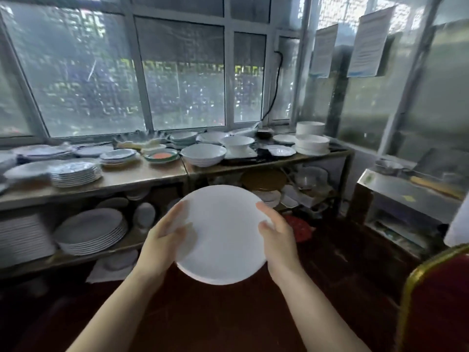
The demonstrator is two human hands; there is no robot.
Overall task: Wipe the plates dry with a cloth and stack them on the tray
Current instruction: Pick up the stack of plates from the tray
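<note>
I hold a round white plate (pixel 224 235) up in front of me, its face tilted toward the camera. My left hand (pixel 165 237) grips its left rim, thumb on the face and fingers behind. Gripping the right rim is my right hand (pixel 275 229), with its thumb over the edge. No cloth and no tray show in view. The picture is blurred.
A long shelf table (pixel 142 177) under the windows carries stacks of plates (pixel 74 174) and white bowls (pixel 204 154). Its lower shelf holds larger plate stacks (pixel 91 231). A steel unit (pixel 406 196) stands at right, and a red chair with a gold frame (pixel 436 298) sits at bottom right.
</note>
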